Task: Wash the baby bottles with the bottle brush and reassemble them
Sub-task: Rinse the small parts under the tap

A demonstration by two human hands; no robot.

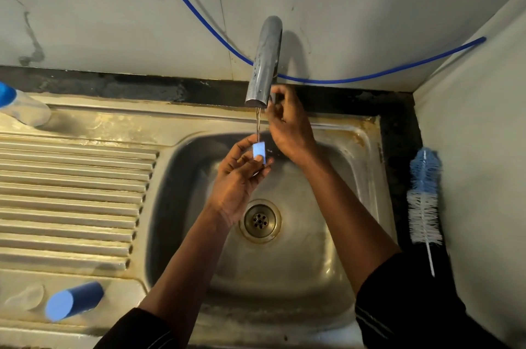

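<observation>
Rinsing is judged underway | blue part (259,151) is pinched by left hand (239,175) | tap (264,63) is gripped by right hand (287,123) | bottle brush (424,200) is set down right of it | reassembly is judged pending

A small pale-blue bottle part (259,151) is pinched by the left hand (239,177) under running water (258,123) over the sink (299,266). A blue cap (73,300) is laid on its side on the drainboard (71,192), near left. A clear bottle (27,109) with a blue top is seen far left. The blue-and-white bottle brush (424,197) is laid right of the sink.
</observation>
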